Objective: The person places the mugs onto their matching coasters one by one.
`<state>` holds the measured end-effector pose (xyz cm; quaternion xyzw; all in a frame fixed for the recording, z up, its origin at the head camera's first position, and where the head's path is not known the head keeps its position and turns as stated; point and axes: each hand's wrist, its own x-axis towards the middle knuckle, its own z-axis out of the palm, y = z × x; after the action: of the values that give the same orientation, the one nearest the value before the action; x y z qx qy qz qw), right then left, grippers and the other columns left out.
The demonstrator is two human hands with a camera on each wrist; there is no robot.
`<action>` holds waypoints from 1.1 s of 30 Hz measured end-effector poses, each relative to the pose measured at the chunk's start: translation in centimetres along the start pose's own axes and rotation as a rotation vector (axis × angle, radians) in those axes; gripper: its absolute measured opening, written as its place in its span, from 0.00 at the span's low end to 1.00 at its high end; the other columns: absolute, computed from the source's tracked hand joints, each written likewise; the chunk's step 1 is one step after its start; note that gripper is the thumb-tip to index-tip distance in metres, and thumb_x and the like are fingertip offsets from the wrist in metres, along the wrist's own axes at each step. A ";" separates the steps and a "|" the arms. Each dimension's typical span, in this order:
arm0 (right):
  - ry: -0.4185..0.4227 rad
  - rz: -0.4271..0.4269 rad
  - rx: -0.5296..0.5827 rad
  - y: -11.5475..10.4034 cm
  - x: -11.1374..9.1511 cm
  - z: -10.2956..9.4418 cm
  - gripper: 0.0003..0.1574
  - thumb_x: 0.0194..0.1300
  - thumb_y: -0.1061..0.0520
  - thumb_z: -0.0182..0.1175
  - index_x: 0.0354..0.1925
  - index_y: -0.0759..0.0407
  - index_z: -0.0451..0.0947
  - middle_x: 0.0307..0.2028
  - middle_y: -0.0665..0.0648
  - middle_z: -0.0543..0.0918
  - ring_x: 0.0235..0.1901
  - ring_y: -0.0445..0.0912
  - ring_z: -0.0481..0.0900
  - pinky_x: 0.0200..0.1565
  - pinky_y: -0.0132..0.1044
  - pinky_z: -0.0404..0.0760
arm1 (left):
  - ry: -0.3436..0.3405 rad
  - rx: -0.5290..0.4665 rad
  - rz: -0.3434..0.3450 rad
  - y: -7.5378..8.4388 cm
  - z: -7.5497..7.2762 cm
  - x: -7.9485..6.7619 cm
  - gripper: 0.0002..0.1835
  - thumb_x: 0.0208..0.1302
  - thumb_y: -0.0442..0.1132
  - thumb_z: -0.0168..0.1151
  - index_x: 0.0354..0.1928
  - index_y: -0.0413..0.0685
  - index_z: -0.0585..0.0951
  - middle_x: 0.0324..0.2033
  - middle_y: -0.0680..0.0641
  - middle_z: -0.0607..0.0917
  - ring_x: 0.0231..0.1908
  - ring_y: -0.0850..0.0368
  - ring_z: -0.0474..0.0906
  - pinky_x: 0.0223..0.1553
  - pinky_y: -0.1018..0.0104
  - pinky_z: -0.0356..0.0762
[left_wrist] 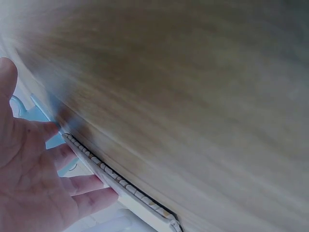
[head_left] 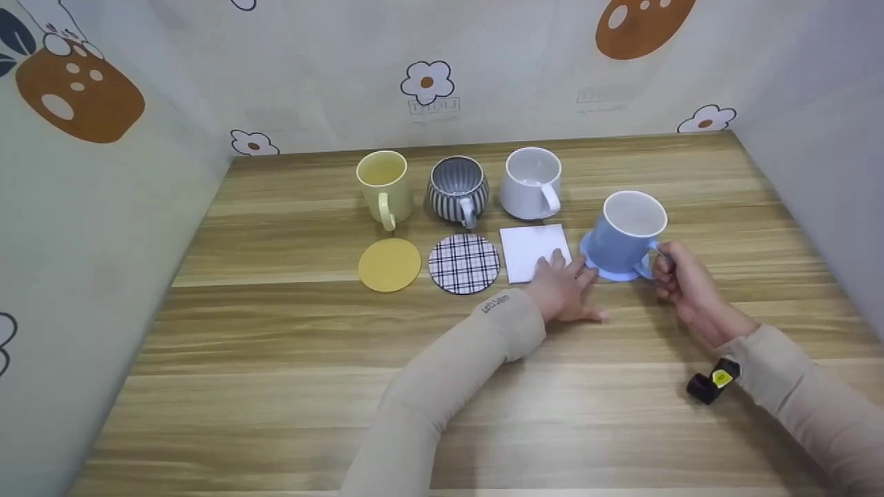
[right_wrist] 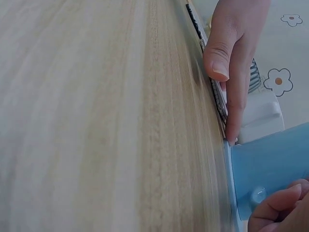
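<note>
A blue mug [head_left: 617, 241] stands upright on a round blue coaster [head_left: 615, 277] at the right of the row. My right hand [head_left: 690, 290] grips the mug's handle, its fingers curled round it. Spread nearly straight, the fingers of my left hand [head_left: 563, 290] lie over the lower right part of a white square coaster [head_left: 521, 248]. The index fingertip reaches the edge of the blue coaster beside it, seen also in the right wrist view. Part of the white coaster is hidden under that hand.
Behind the coasters stand a yellow mug [head_left: 387, 193], a striped mug [head_left: 457, 200] and a white mug [head_left: 519, 195]. A round yellow coaster [head_left: 389, 265] and a plaid coaster [head_left: 463, 264] lie in front. Patterned walls [head_left: 331, 76] bound the wooden table [head_left: 276, 386].
</note>
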<state>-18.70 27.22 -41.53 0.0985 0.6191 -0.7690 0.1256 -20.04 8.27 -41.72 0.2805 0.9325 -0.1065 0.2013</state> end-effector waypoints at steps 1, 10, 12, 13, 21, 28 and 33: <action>-0.004 -0.001 -0.003 0.0 0.0 0.0 0.27 0.66 0.55 0.36 0.10 0.51 0.60 0.10 0.44 0.61 0.16 0.41 0.46 0.20 0.29 0.49 | 0.002 -0.001 0.001 0.0 0.0 0.0 0.45 0.53 0.78 0.30 0.71 0.68 0.42 0.71 0.56 0.40 0.70 0.46 0.38 0.67 0.52 0.45; -0.026 -0.004 -0.044 -0.1 0.2 -0.3 0.26 0.66 0.55 0.36 0.10 0.50 0.59 0.10 0.44 0.61 0.18 0.43 0.44 0.19 0.29 0.50 | 0.007 0.010 0.002 0.0 -0.1 0.1 0.46 0.53 0.78 0.30 0.71 0.68 0.42 0.72 0.56 0.40 0.70 0.45 0.39 0.67 0.52 0.46; -0.034 -0.003 -0.074 -0.2 0.3 -0.4 0.26 0.66 0.55 0.36 0.11 0.50 0.59 0.11 0.45 0.61 0.17 0.41 0.47 0.19 0.28 0.54 | 0.010 0.013 -0.001 0.0 -0.1 0.1 0.45 0.53 0.77 0.31 0.71 0.68 0.42 0.72 0.56 0.40 0.70 0.45 0.39 0.67 0.51 0.47; -0.036 -0.003 -0.094 -0.2 0.3 -0.4 0.25 0.67 0.55 0.37 0.11 0.50 0.59 0.12 0.45 0.61 0.16 0.40 0.49 0.19 0.28 0.56 | 0.012 0.012 -0.002 0.0 -0.1 0.1 0.45 0.54 0.77 0.31 0.71 0.67 0.43 0.72 0.56 0.41 0.70 0.46 0.40 0.67 0.51 0.47; -0.033 0.012 -0.270 -0.5 0.1 -0.7 0.25 0.68 0.51 0.37 0.14 0.51 0.65 0.15 0.45 0.70 0.15 0.36 0.63 0.20 0.28 0.68 | 0.040 -0.034 0.012 -0.1 -0.3 0.1 0.43 0.55 0.76 0.34 0.71 0.68 0.48 0.71 0.55 0.45 0.69 0.46 0.43 0.65 0.52 0.53; 0.017 -0.007 -0.505 -1.1 -0.3 -0.9 0.23 0.68 0.46 0.42 0.20 0.48 0.73 0.18 0.45 0.72 0.18 0.35 0.70 0.22 0.28 0.77 | 0.068 -0.088 0.046 -1.2 0.0 -0.5 0.42 0.58 0.73 0.35 0.71 0.64 0.46 0.72 0.53 0.43 0.69 0.42 0.41 0.67 0.50 0.47; 0.023 -0.037 -0.610 -2.3 -0.9 -1.2 0.18 0.68 0.45 0.43 0.34 0.55 0.71 0.24 0.46 0.73 0.20 0.35 0.73 0.24 0.29 0.79 | 0.103 -0.126 0.080 -2.7 0.6 -1.3 0.41 0.60 0.70 0.37 0.71 0.61 0.46 0.72 0.50 0.43 0.69 0.40 0.39 0.67 0.48 0.44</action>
<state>-18.58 28.93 -39.40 0.0536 0.8244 -0.5487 0.1283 -20.33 5.27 -41.44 0.3095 0.9344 -0.0251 0.1744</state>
